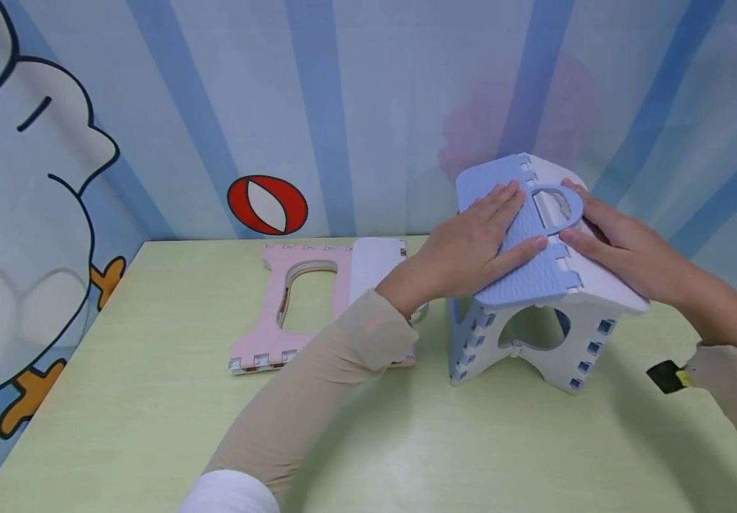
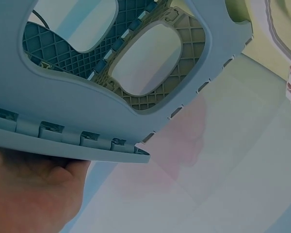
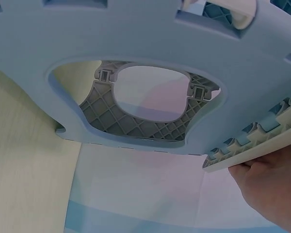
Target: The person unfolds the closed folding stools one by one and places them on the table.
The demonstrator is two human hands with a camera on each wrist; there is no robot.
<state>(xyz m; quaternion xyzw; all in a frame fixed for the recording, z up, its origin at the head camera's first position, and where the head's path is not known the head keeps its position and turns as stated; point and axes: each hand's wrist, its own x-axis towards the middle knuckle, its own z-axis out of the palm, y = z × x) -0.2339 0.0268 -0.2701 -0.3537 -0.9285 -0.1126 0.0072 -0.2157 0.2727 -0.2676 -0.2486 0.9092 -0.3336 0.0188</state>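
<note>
A blue-and-white folding step stool [image 1: 525, 285] stands on its legs at the right of the table, its hinged top raised into a peak along the middle. My left hand [image 1: 461, 249] lies on the blue half of the top, fingers stretched toward the hinge line. On the white half rests my right hand [image 1: 631, 249], its thumb and fingertips beside the blue carry handle [image 1: 579, 210]. Both wrist views look at the stool's side panels with oval cutouts; there the left hand [image 2: 36, 194] and right hand [image 3: 274, 189] show against the top's outer faces.
A pink-and-white folding stool [image 1: 253, 342] lies folded flat to the left, partly behind my left forearm. The light green table [image 1: 150, 370] meets a striped cartoon backdrop [image 1: 375, 121] at its far edge. A small black tag [image 1: 666, 376] hangs by the right sleeve.
</note>
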